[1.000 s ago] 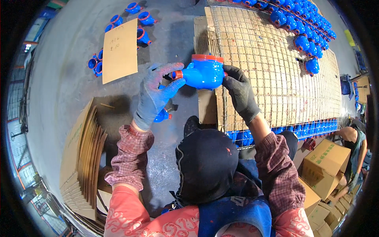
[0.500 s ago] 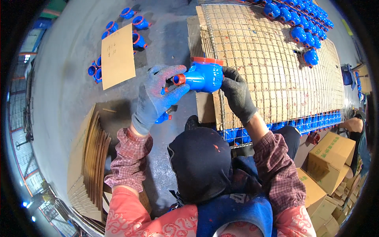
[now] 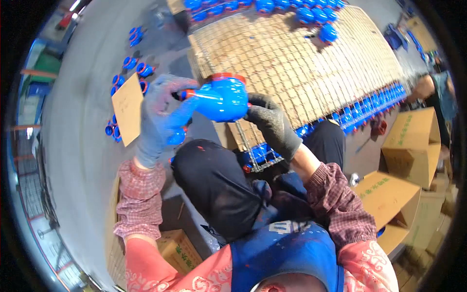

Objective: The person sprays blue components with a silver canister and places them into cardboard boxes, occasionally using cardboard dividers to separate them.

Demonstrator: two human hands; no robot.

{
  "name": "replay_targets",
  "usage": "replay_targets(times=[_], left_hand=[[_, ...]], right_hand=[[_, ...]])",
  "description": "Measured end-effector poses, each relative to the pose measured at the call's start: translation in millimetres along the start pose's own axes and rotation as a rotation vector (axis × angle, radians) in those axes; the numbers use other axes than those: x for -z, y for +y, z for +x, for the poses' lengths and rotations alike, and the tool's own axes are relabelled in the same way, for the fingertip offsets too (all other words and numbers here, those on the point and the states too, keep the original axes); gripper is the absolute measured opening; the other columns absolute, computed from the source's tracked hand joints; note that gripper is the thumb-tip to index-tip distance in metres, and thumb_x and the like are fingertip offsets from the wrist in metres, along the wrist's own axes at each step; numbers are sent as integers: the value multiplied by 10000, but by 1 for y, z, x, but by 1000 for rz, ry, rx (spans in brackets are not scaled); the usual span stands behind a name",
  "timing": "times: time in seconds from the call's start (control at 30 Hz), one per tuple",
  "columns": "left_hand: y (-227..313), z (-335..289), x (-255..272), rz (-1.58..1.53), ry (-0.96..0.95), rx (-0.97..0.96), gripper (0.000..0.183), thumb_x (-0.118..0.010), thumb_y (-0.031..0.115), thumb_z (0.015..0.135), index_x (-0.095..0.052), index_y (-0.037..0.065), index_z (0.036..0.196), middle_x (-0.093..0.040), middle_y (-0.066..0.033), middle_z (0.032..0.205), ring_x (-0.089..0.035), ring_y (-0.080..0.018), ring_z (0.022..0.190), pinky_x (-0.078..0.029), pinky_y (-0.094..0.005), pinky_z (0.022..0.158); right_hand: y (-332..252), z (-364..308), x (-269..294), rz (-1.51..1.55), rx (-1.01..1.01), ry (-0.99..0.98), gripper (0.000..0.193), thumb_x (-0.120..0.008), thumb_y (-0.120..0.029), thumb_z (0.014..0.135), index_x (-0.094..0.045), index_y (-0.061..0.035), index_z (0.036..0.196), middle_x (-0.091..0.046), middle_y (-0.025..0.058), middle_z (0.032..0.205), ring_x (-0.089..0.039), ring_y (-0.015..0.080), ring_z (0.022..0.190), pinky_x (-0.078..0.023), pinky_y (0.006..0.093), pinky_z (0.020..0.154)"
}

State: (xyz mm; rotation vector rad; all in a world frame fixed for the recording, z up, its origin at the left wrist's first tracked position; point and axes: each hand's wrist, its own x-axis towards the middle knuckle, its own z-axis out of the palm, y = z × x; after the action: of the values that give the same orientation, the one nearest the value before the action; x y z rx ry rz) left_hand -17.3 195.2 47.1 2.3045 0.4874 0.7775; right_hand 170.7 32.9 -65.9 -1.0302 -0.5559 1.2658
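- Right now we hold a blue fitting (image 3: pixel 224 100) in the air between our two gloved hands, its wide red rim (image 3: pixel 226 77) facing away from us.
- Our left hand (image 3: pixel 163 112) is closed around the narrow end, fingers above and thumb below, near the red ring there; its grey glove is stained blue and reddish.
- Our right hand (image 3: pixel 272 124) pinches the opposite side by a small red nub; we cannot tell exactly how its fingertips sit, as they are partly hidden.
- Beyond the held piece we see a wire mesh (image 3: pixel 292 53) with brown cardboard showing through it.
- On its far part sit similar blue fittings (image 3: pixel 311 14) in rows, and one stray fitting (image 3: pixel 328 34) rests nearer to us.
- Along the mesh's near side we have another row of fittings (image 3: pixel 360 114).
- To our left, more blue pieces (image 3: pixel 144 69) stand on the grey floor (image 3: pixel 82 121), near a tan cardboard sheet (image 3: pixel 129 109).
- To our right are open cartons (image 3: pixel 413 141), with a co-worker (image 3: pixel 440 92) beyond them.
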Motion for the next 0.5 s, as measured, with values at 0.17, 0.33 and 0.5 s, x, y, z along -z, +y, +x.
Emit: replay_targets(times=[0.17, 0.33, 0.5], left_hand=[[52, 5, -39, 49, -16, -184, 284, -771, 69, 756, -676, 23, 1019, -649, -82, 918, -591, -197, 830, -468, -280, 778], [88, -30, -61, -4, -26, 26, 238, -702, -18, 784, -658, 17, 1015, -624, -69, 990, -549, -168, 886, -435, -277, 808], [105, -63, -128, -42, -30, 226, 157, -684, 34, 820, -650, 16, 972, -565, -9, 900, -498, -91, 779, -406, -224, 721]], right_hand=[[-34, -96, 70, -326, 292, 417, 350, -590, -223, 955, -615, -3, 1226, -657, 88, 1163, -592, 191, 1109, -445, 326, 988], [17, -279, 239, -747, 356, 1452, 371, -593, -174, 940, -568, 34, 1246, -619, 167, 1201, -578, 272, 1129, -434, 358, 1004], [163, -367, 328, -1008, -85, 1735, 749, -740, -244, 802, -407, 52, 1403, -515, 251, 1320, -519, 353, 1210, -405, 420, 1041]])
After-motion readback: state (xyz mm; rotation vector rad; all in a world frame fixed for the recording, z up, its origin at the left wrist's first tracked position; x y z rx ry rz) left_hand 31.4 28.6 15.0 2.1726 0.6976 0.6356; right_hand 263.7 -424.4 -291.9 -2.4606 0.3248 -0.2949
